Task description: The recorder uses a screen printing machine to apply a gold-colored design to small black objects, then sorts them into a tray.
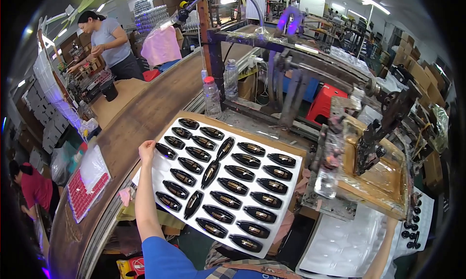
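My left hand [147, 149] is at the upper left edge of a white plastic tray [284, 213]. Its fingertips pinch the end of a glossy black oval piece [166, 151] with gold print. Rows of similar black pieces lie in the tray, a few of them turned at a different angle. At the right, my right hand [391, 222] reaches up behind the corner of a wooden-framed printing screen [376, 191]; its fingers are hidden. Beside that forearm lies a white molded tray [335, 247], and small black parts [412, 226] sit on another white sheet at its right.
A metal printing machine frame [301, 53] stands behind the tray. A clear bottle with a red cap [211, 97] is next to it. A curved brown conveyor belt [121, 133] runs along the left, carrying a tray of red pieces [88, 191]. Two other people work at the left.
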A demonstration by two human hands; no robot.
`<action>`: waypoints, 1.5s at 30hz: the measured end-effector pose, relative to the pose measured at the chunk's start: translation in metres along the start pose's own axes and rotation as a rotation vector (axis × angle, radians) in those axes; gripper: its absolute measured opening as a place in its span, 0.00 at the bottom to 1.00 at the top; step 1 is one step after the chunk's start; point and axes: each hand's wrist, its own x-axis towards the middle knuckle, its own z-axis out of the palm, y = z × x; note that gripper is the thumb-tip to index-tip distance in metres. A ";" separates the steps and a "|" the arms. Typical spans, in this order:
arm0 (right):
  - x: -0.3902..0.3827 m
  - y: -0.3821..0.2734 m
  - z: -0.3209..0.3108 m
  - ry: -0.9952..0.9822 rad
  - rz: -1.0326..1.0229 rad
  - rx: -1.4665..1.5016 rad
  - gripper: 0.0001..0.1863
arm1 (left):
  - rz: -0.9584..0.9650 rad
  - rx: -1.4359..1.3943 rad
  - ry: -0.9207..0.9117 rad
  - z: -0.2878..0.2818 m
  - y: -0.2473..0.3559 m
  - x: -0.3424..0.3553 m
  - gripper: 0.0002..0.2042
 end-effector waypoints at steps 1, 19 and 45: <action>0.011 0.011 -0.004 -0.017 0.097 0.028 0.15 | 0.026 0.109 -0.022 0.002 -0.003 0.000 0.06; -0.083 -0.156 -0.055 0.019 -0.082 0.582 0.14 | 0.959 -0.041 -0.871 0.207 0.236 -0.276 0.15; -0.100 -0.227 -0.028 -0.020 -0.241 0.551 0.16 | 0.182 -0.214 -0.205 -0.023 0.077 -0.055 0.06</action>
